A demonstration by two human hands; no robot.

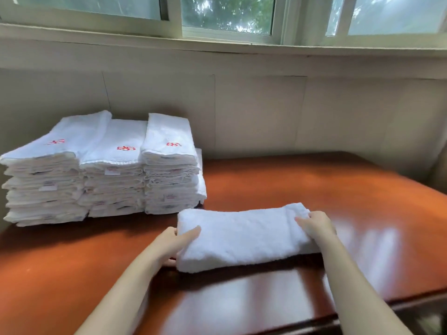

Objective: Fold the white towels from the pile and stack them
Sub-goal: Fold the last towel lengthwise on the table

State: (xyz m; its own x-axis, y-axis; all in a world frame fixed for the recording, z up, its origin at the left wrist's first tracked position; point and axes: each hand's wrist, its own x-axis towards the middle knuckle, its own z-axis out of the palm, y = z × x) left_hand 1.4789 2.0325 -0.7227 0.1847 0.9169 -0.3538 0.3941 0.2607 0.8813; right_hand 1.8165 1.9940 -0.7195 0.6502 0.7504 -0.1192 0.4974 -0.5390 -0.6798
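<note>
The towel (244,235) lies on the counter (326,189) right in front of the person. It is folded into a long thick band whose long axis runs left to right, and each end is held by one hand.

The left hand (173,246) grips the left end, with the thumb on top of the cloth and the fingers curled under the edge. The right hand (316,226) closes over the right end with its fingers bent across the top. Its thumb is hidden, so I cannot tell how far under it reaches. The towel's near edge seems to rest on the counter, though a dark shadow under it leaves it unclear whether it is slightly raised.

Three stacks (116,180) of folded towels stand side by side to the far left, against the wall (266,112) under the window (229,15). Each top towel shows a red emblem. The rightmost stack is nearest, with its near lower corner just beside the towel's far left corner.

The left hand is therefore the nearer one to the stacks, and any carry would go far and leftward. The band looks longer than a single stack is wide, so I judge that one more fold is due first, bringing one end across to the other along that left-right axis. Thick terry like this may spring open or shift out of line if the ends are not matched.
</note>
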